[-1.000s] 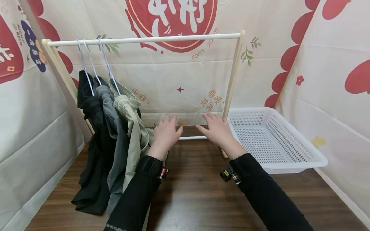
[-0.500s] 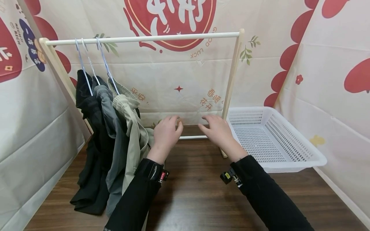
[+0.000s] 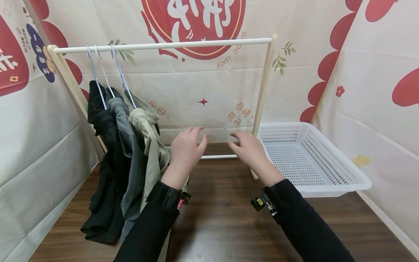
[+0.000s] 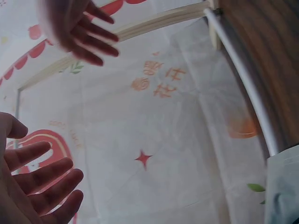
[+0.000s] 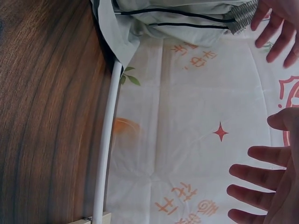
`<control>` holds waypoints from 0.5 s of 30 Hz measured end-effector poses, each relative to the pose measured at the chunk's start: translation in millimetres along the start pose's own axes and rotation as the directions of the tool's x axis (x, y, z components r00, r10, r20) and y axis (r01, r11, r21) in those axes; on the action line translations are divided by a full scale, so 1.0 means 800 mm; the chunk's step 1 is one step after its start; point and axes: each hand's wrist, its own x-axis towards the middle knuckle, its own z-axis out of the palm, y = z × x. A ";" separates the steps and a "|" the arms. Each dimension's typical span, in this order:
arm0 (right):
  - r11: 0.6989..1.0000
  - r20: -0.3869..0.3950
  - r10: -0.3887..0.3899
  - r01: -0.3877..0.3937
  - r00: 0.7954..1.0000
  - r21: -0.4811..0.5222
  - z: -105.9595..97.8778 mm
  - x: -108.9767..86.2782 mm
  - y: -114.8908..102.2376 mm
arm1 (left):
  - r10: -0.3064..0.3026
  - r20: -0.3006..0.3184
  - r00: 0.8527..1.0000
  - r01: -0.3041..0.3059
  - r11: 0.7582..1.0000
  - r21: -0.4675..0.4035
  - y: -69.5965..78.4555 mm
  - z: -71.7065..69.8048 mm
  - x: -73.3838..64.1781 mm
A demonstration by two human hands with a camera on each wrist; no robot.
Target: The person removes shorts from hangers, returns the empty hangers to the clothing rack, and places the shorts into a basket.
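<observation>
My left hand (image 3: 186, 151) hovers in front of the rack's lower bar, just right of the light grey-green trousers (image 3: 145, 125), holding nothing. Its fingers are spread and slightly bent in the left wrist view. Facing it across a gap, my right hand (image 3: 248, 151) is also bare, near the rack's right leg, with loosely bent fingers in the right wrist view. Beside the pale trousers hang grey trousers (image 3: 126, 134) and black trousers (image 3: 106, 145), each on a thin hanger. All hang at the left end of the wooden clothes rack (image 3: 196, 44). The left forearm hides part of the pale trousers.
A white perforated plastic basket (image 3: 304, 163) stands right of the rack on the dark wooden table (image 3: 222, 211). Printed cloth (image 3: 183, 83) forms walls at the back and both sides. The rack's white lower bar (image 3: 219, 157) runs just above the table.
Both hands' fingers have gone from stretched forward to more bent. The left hand has shifted slightly left, the right slightly right. Trousers, rack and basket stay put.
</observation>
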 end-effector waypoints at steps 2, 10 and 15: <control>1.000 0.000 -0.002 0.002 1.000 0.004 0.000 -0.001 0.000 | 0.008 -0.014 1.000 -0.008 1.000 -0.010 0.000 -0.006 0.002; 1.000 0.001 0.000 0.000 1.000 0.011 -0.001 -0.005 -0.002 | 0.014 -0.024 1.000 -0.014 1.000 0.004 0.001 -0.026 0.007; 1.000 -0.003 -0.005 0.005 1.000 0.010 -0.003 -0.009 -0.003 | 0.037 -0.040 0.998 -0.037 0.999 0.006 0.005 -0.041 0.011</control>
